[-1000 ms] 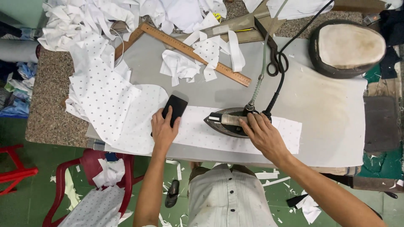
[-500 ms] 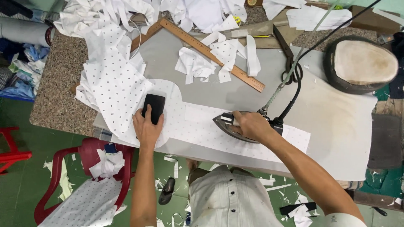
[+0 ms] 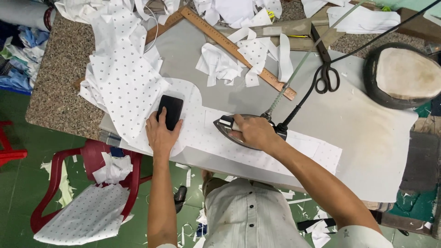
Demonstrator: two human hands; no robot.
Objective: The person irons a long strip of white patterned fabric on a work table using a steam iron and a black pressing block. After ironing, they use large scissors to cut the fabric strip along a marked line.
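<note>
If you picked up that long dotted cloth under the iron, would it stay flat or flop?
The dotted cloth strip would probably flop: similar pieces nearby lie crumpled. It looks thin and light. It may slide easily, since the left hand presses a black block on it.

The iron [image 3: 245,131] has slid left along the dotted fabric strip [image 3: 257,147].
</note>
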